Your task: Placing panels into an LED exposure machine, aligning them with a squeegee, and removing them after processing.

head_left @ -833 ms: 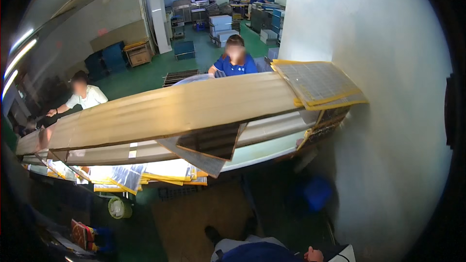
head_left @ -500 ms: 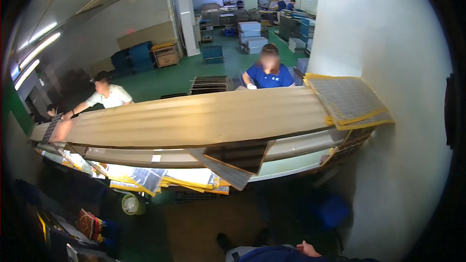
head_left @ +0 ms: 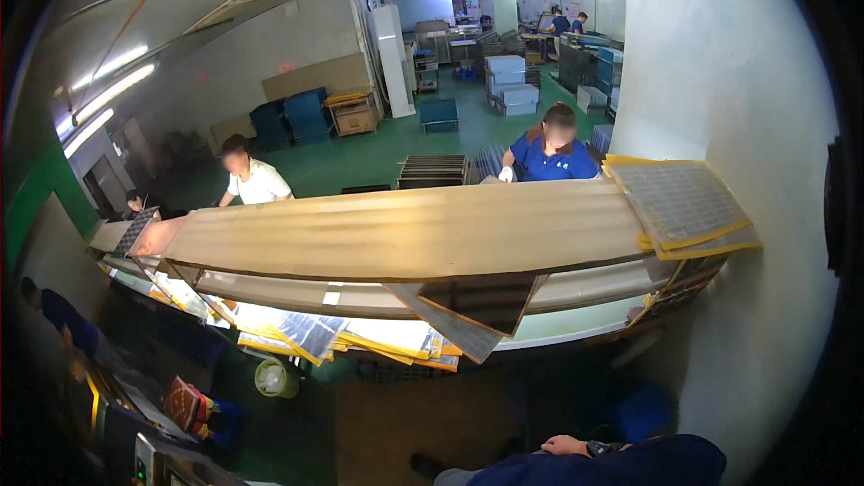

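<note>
My right hand (head_left: 564,445) is at the lower edge, in front of my dark blue shirt. Its fingers look curled in, and I see nothing between them. A dark watch (head_left: 605,447) circles that wrist. My left hand is out of view. Ahead of me runs a long bench with a beige top shelf (head_left: 405,229), well beyond my hand's reach. From its lower level a dark framed panel (head_left: 477,301) and a grey panel (head_left: 459,333) jut out at a slant. Yellow-edged sheets (head_left: 310,333) lie lit on the lower level.
Yellow-edged grid panels (head_left: 688,202) overhang the bench's right end by the white wall (head_left: 747,81). A bin (head_left: 274,380) stands in front. Behind the bench are a person in blue (head_left: 556,157) and one in white (head_left: 256,180). Another person (head_left: 67,319) is at far left.
My view has swung, so the bench appears farther right. My right hand now lies more sideways and its watch shows. The person in white has drawn an outstretched arm back. A person appears at far left.
</note>
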The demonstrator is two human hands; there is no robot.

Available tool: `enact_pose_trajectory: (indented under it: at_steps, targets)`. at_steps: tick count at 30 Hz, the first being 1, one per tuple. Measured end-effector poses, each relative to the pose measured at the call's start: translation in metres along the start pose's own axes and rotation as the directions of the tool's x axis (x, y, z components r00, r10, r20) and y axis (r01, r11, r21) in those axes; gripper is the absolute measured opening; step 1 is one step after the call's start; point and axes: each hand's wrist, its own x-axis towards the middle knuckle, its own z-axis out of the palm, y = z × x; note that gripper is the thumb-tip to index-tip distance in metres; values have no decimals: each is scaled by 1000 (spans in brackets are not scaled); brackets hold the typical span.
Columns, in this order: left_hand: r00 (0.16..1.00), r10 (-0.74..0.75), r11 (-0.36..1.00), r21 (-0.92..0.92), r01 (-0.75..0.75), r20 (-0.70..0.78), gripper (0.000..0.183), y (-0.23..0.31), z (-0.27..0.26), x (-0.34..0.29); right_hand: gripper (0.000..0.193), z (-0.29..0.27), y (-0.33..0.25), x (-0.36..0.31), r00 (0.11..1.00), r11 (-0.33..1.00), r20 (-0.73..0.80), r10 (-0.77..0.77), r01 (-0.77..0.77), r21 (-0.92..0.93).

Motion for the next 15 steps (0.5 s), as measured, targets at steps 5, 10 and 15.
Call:
enact_pose_trajectory:
  at_steps: [5, 10, 15]
  targets:
    - [985, 152, 969, -184, -165, -86, 48, 106, -60, 79, 46, -7, -17, -5, 992, 992, -33, -121, 122, 37]
    - [934, 341, 840, -412, -352, -103, 50, 201, -93, 134, 44, 11, -9, -15, 997, 980, -44, -67, 75, 186]
    - [868, 494, 673, -611, -416, -45, 53, 259, -93, 163, 49, 26, -19, -20, 998, 975, 40, 42, -49, 217]
